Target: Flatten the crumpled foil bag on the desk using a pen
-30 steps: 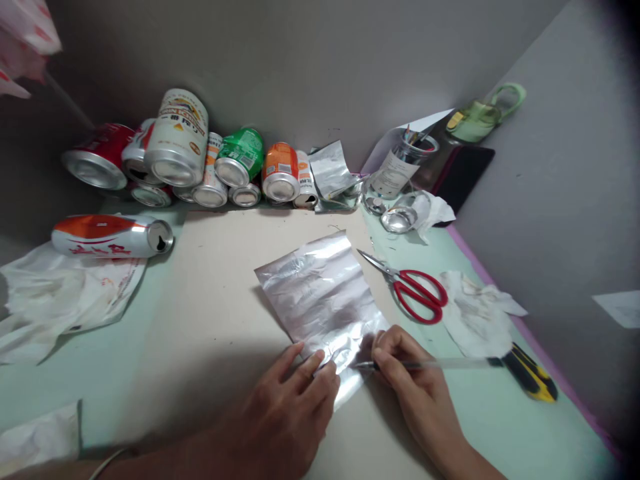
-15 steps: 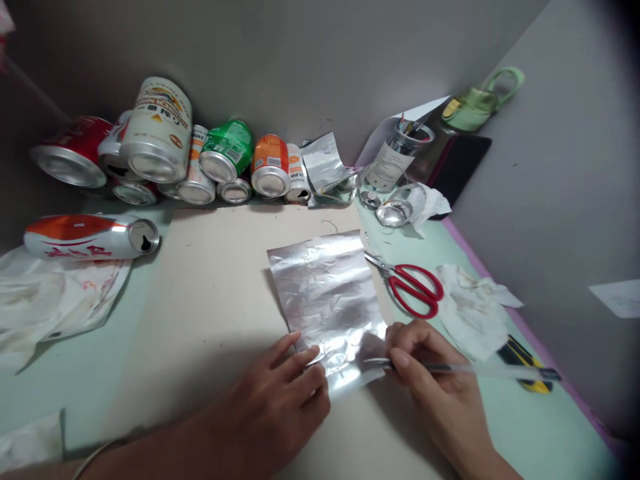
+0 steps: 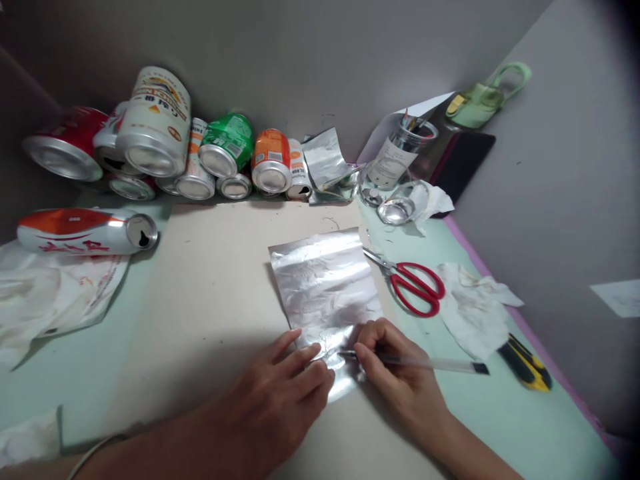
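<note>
A creased silver metal sheet lies on a beige board. My left hand rests on the sheet's lower left edge, its fingers stretched out and holding nothing. In my right hand is a pen with a clear barrel and a dark end cap, pinched near its tip. The tip is at the lower part of the sheet, close to my left fingertips; whether it touches the metal I cannot tell. Red-handled scissors lie to the right, their blade tips at the sheet's edge.
Several drink cans are stacked along the back wall. A white-and-orange can lies at left on a plastic bag. On the right are a pen holder, crumpled tissue, a yellow-black cutter and a green-lidded bottle.
My right hand has moved left across the sheet with the pen, bringing its tip nearer my left fingers. My left hand stays almost in place; the view has shifted slightly.
</note>
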A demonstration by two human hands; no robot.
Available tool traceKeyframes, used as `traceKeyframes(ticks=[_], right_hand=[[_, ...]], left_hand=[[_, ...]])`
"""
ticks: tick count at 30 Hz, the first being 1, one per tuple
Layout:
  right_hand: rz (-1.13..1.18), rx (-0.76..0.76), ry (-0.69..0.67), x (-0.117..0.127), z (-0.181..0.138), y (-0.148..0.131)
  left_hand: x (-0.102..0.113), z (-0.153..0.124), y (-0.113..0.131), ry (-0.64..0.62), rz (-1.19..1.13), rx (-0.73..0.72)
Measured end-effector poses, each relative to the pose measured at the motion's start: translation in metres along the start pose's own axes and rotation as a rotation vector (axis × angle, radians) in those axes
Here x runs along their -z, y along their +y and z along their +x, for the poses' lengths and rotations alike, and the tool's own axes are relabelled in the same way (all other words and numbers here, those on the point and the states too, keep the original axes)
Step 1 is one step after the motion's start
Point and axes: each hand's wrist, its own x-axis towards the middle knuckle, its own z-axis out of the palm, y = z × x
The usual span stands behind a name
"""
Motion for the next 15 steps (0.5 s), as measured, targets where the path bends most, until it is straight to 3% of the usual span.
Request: traceKeyframes(ticks=[7, 15], right_hand=[[-0.043, 0.034, -0.048, -0.0016, -0.0017, 0.0025], [-0.067, 0.042, -0.071, -0.0012, -0.0023, 0.0013]], left_hand=[[-0.0009, 0.0012, 0.0008, -0.049, -0.019, 0.001], [-0.0015, 0.0011, 0.0006, -0.013, -0.011, 0.007]])
